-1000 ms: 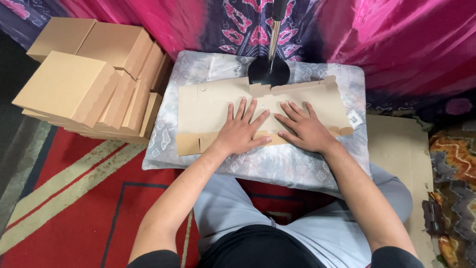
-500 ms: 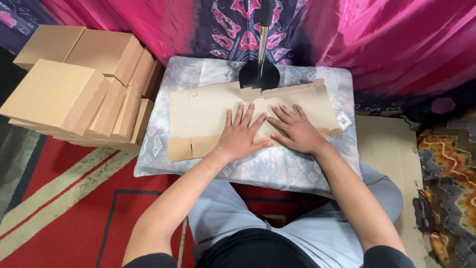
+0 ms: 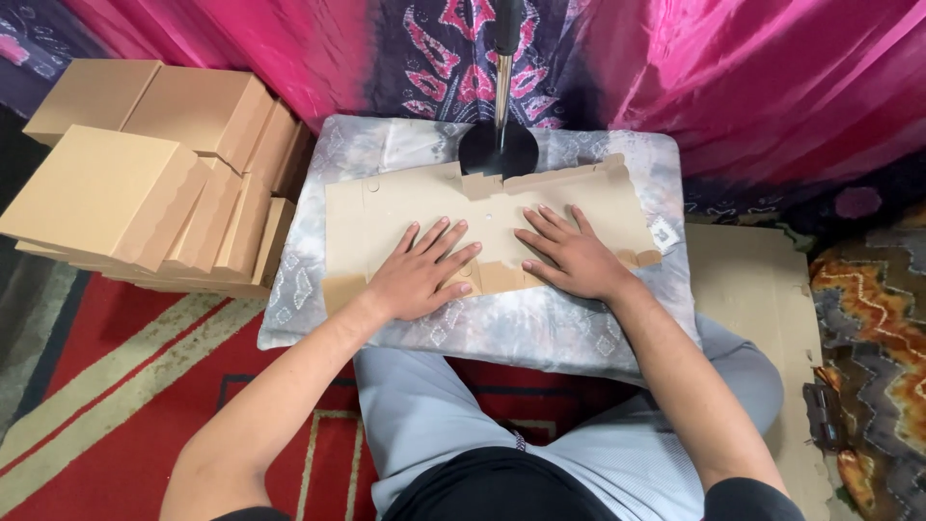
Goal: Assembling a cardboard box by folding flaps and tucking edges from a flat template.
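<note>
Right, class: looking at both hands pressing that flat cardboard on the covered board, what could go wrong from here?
1. The flat cardboard sheet touches the black stand base; pushing it forward might nudge the stand.
2. The left hand and right hand lie flat across the tabs; uneven pressure could crease them.
3. The covered board seems to rest on the lap, so it may tilt.
</note>
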